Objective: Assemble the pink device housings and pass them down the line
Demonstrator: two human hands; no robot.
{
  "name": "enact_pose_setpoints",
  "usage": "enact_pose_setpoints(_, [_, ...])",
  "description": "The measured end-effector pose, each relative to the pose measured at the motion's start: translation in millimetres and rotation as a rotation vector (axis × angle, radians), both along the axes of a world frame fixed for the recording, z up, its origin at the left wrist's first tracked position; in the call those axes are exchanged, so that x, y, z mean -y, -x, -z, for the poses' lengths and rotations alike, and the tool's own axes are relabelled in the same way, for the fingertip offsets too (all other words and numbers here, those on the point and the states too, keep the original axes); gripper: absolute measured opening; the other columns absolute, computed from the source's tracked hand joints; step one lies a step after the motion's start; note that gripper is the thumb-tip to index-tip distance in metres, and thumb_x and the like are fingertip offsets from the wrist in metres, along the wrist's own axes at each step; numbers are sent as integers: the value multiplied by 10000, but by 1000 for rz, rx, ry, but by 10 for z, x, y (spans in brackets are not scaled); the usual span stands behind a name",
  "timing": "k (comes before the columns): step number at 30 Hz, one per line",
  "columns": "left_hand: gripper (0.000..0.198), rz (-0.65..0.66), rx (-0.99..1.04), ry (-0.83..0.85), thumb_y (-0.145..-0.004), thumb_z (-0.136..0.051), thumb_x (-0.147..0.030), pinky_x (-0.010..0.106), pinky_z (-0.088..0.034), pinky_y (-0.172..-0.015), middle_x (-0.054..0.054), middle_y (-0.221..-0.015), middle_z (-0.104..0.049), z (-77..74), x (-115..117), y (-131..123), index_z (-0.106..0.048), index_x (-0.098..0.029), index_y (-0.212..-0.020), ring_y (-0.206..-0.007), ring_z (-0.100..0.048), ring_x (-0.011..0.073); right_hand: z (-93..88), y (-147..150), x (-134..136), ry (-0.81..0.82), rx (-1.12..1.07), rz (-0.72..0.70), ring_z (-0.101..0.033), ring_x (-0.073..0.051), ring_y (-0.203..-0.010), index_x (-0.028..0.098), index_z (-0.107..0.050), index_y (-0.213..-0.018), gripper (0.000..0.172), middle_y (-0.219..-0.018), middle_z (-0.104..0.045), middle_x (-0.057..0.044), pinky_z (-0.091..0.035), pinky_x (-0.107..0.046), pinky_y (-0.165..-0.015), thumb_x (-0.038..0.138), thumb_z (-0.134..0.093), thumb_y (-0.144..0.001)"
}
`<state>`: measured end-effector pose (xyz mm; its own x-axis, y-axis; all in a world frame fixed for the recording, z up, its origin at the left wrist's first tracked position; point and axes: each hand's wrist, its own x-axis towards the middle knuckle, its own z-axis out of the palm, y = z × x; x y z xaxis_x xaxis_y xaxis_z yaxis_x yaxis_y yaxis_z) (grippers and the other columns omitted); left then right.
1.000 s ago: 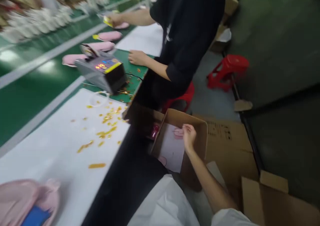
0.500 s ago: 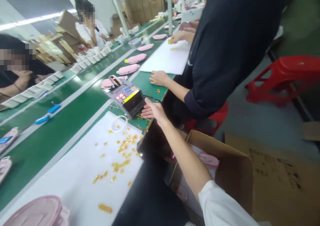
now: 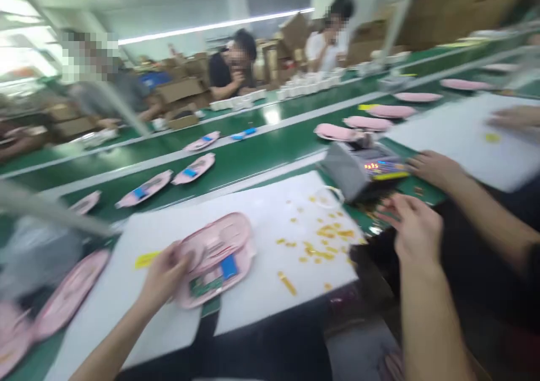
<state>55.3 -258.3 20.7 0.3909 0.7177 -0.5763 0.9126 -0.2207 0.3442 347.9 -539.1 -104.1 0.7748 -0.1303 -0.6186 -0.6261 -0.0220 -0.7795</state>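
Note:
My left hand (image 3: 164,277) grips the left end of a pink oval device shell (image 3: 217,257) that lies open on the white mat (image 3: 270,212), showing a blue battery and a green board inside. My right hand (image 3: 415,229) hovers with fingers spread just in front of a grey tape dispenser (image 3: 358,170) with lit buttons; it holds nothing. Small yellow tape bits (image 3: 324,240) are scattered on the mat between the shell and the dispenser.
A co-worker's hand (image 3: 434,167) and forearm rest at the right beside the dispenser, by another white mat (image 3: 455,136). More pink shells (image 3: 145,188) ride the green conveyor (image 3: 261,150). Other shells (image 3: 70,294) lie at my left. People sit across the line among cardboard boxes.
The view swung left from the floor box to the bench. My right hand left the box and reached up to the dispenser. My left hand came into view holding the pink shell.

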Motion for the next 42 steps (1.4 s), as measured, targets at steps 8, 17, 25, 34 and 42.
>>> enact_pose_setpoints(8, [360, -306, 297, 362, -706, -619, -407, 303, -509, -714, 53, -887, -688, 4, -173, 325, -634, -136, -942, -802, -630, 226, -819, 1324, -1752, -393, 708, -1493, -569, -194, -1040, 195, -571, -901, 128, -1123, -586, -81, -477, -350, -886, 238, -466, -961])
enact_pose_setpoints(17, [245, -347, 478, 415, -703, -520, -275, 252, -445, -649, 9, -767, -622, 118, -202, 559, -621, -135, -877, -719, -563, 166, -638, 1891, -2356, -98, 1009, -1915, -537, -233, -1050, 191, -593, -887, 115, -1199, -582, -96, -455, -383, -883, 198, -486, -930])
enact_pose_setpoints(25, [205, -289, 471, 343, -727, -491, -216, 249, -416, -613, 8, -768, -628, 121, -188, 647, -621, -145, -870, -706, -562, 165, -789, 1833, -2486, 189, 687, -1780, -576, -179, -723, 209, -543, -762, 189, -799, -633, -9, -400, -288, -653, 320, -695, -736])
enact_pose_setpoints(34, [226, -150, 497, 336, -868, -548, -364, 258, -437, -690, 15, -828, -657, 45, -190, 652, -610, -161, -943, -780, -601, 175, -961, 1644, -2468, -14, 495, -1880, -597, -153, -681, 226, -611, -750, 70, -728, -671, 29, -407, -270, -641, 284, -645, -771])
enact_pose_setpoints(42, [508, 684, 422, 390, -761, -586, -241, 496, -309, -1124, 184, -1324, -538, -267, -483, 656, -530, -136, -1255, -1284, -448, 345, -1095, 1908, -1957, 87, 649, -2230, -319, -411, -1389, 159, -288, -1524, 1091, -1523, -332, -214, -323, -560, -1097, 402, -817, -602])
